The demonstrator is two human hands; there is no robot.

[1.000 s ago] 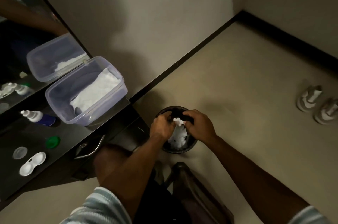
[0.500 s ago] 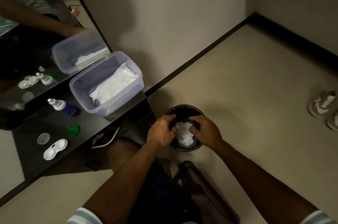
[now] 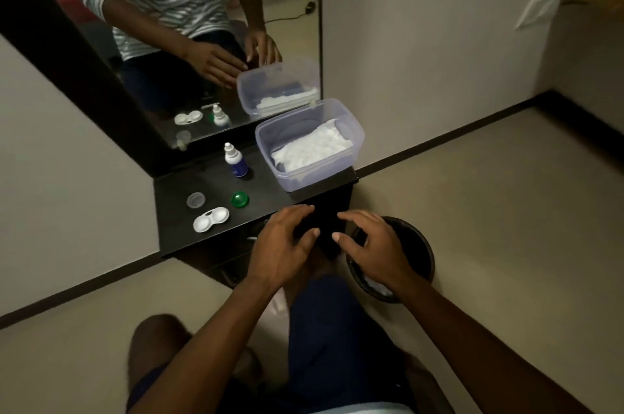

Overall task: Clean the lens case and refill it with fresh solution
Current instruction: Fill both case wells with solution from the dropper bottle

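The lens case (image 3: 211,219) lies on the dark shelf (image 3: 175,211) at centre left of the frame, both wells uncovered and facing up. Its long axis runs on a slant, from lower left up to the right, and a dark mark sits at the narrow middle between the two white wells. Just above its left end rests a clear cap (image 3: 196,200), and up and to the right of the case a green cap (image 3: 240,199) lies apart from it. Higher still stands the solution bottle (image 3: 234,160), upright, white nozzle pointing up, blue body below. To the right of the bottle, at the shelf's right end, sits a clear plastic box (image 3: 309,143) with white tissues (image 3: 312,148) inside.

The left hand (image 3: 282,246) hovers at frame centre, over the shelf's front edge, fingers spread and gently bent, thumb stretched toward the other hand; it holds nothing. The right hand (image 3: 373,246) hangs just beside it, above the left rim of the black bin (image 3: 423,255) on the floor, fingers likewise spread and loosely curved, empty. The two thumbs point at each other without touching. Both hands are well apart from the case. A mirror (image 3: 189,42) fills the upper left and repeats the shelf's things.
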